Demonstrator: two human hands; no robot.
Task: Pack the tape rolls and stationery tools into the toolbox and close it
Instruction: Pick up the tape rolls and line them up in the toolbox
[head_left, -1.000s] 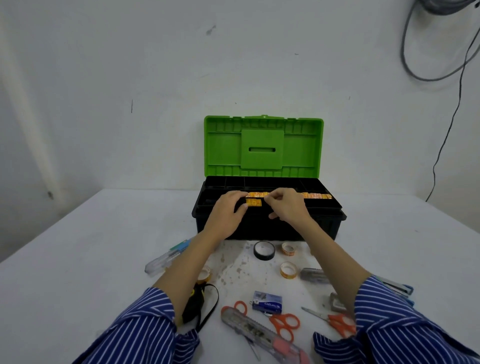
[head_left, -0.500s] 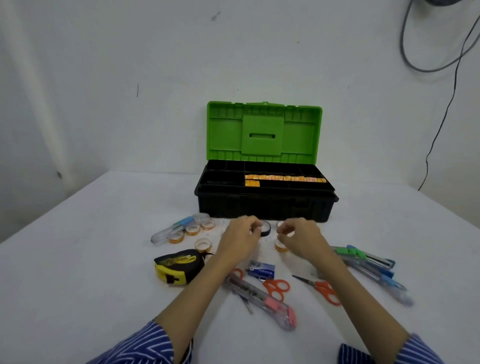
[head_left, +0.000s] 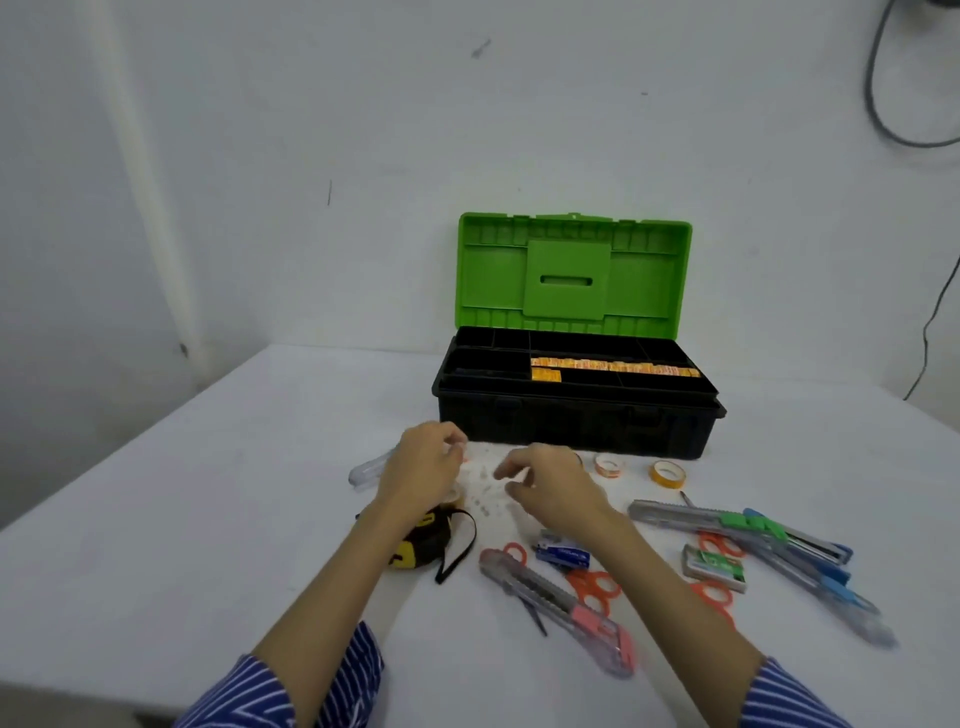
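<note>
Orange-printed small tape rolls (head_left: 606, 465) lie just before the open toolbox (head_left: 571, 421) (light, rigid rings, best pinched across the rim), while left hand (head_left: 423, 462) and right hand (head_left: 550, 486) hover curled, their contents impossible to tell.

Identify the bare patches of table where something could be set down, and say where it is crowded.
Bare table lies left of the tape measure, right of the toolbox, and along the near edge between the sleeves. It is crowded in front of the toolbox: tape rolls, scissors, utility knives and both hands.
</note>
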